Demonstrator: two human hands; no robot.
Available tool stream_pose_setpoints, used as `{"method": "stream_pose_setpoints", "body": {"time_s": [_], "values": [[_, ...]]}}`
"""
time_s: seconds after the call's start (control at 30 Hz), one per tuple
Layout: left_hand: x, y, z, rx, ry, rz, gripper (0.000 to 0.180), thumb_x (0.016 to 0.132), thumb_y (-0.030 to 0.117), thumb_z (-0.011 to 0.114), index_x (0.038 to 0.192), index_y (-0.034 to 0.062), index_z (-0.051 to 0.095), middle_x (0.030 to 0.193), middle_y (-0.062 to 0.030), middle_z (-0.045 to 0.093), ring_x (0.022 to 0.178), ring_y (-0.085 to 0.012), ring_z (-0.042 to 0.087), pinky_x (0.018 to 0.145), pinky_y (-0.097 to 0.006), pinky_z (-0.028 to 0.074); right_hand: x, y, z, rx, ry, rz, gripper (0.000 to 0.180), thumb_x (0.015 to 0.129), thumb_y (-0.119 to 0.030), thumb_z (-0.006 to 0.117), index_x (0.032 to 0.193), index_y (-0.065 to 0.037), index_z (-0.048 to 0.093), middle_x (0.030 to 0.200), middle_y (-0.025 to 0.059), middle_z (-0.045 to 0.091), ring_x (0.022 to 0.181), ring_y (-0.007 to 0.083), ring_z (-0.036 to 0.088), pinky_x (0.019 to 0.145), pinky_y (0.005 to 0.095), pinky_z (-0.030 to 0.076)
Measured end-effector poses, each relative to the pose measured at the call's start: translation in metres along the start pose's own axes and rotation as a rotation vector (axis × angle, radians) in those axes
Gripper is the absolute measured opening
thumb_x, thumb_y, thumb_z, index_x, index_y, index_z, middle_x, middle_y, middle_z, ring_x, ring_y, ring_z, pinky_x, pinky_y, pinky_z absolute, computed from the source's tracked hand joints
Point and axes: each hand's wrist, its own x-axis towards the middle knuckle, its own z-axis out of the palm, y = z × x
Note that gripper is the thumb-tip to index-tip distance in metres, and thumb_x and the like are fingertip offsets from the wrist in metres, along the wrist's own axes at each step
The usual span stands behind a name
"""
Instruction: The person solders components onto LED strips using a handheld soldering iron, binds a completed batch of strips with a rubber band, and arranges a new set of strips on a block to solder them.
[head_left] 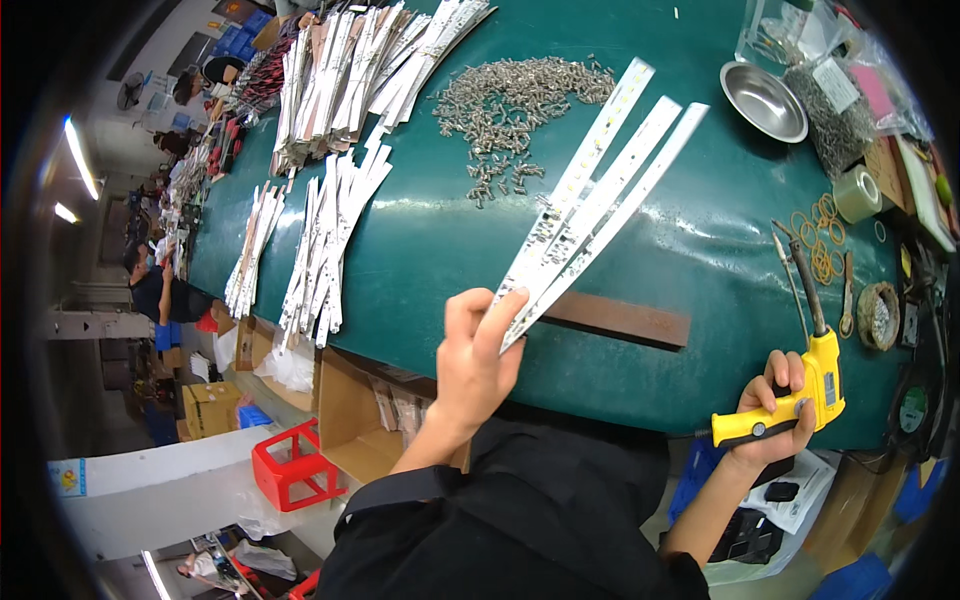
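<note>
My left hand (478,350) is closed around the lower ends of several white circuit board strips (613,165), which fan out up and to the right over the table. Small parts dot the strips. In my right hand (775,405) is a yellow soldering gun (822,385), gripped by its handle, its dark barrel and thin feed tube pointing up over the table. A brown flat bar (625,318) lies just beyond the left hand, partly behind the strips. Past the strips is a heap of small metal parts (515,100).
Bundles of white strips (335,235) lie at the left of the green table (420,240). Far right are a steel bowl (764,101), rubber bands (822,235), a tape roll (857,194) and a small round dish (880,312). A red stool (290,465) stands lower left, beside an open carton (350,420).
</note>
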Motion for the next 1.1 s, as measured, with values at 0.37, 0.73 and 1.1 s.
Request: {"method": "stream_pose_setpoints", "body": {"time_s": [0.37, 0.73, 1.1], "values": [[0.018, -0.030, -0.016, 0.152, 0.267, 0.248, 0.057, 0.061, -0.008, 0.073, 0.109, 0.0205, 0.066, 0.099, -0.0092, 0.047, 0.071, -0.0197, 0.055, 0.052, -0.030, 0.048, 0.006, 0.004, 0.005, 0.038, -0.017, 0.026, 0.041, 0.083, -0.005, 0.061, 0.115, -0.002, 0.036, 0.095, 0.0058, 0.039, 0.089, 0.0160, 0.037, 0.064, 0.0253, 0.044], [0.006, -0.161, -0.104, 0.410, 0.346, -0.296, 0.042, 0.076, -0.002, 0.063, 0.115, 0.0127, 0.058, 0.105, -0.0134, 0.049, 0.092, -0.0329, 0.057, 0.076, -0.039, 0.049, -0.004, 0.003, 0.015, -0.089, 0.039, 0.015, 0.032, 0.084, -0.004, 0.057, 0.106, 0.001, 0.036, 0.096, 0.0071, 0.037, 0.090, 0.0164, 0.039, 0.062, 0.0234, 0.045], [-0.024, -0.268, -0.153, 0.376, 0.053, -0.352, 0.037, 0.065, 0.010, 0.069, 0.102, 0.0055, 0.067, 0.102, -0.0151, 0.062, 0.105, -0.0319, 0.056, 0.094, -0.040, 0.042, 0.000, -0.002, 0.016, 0.005, 0.076, -0.021, 0.043, 0.078, -0.004, 0.063, 0.112, -0.002, 0.036, 0.092, 0.0061, 0.038, 0.083, 0.0162, 0.036, 0.062, 0.0268, 0.042]]}}
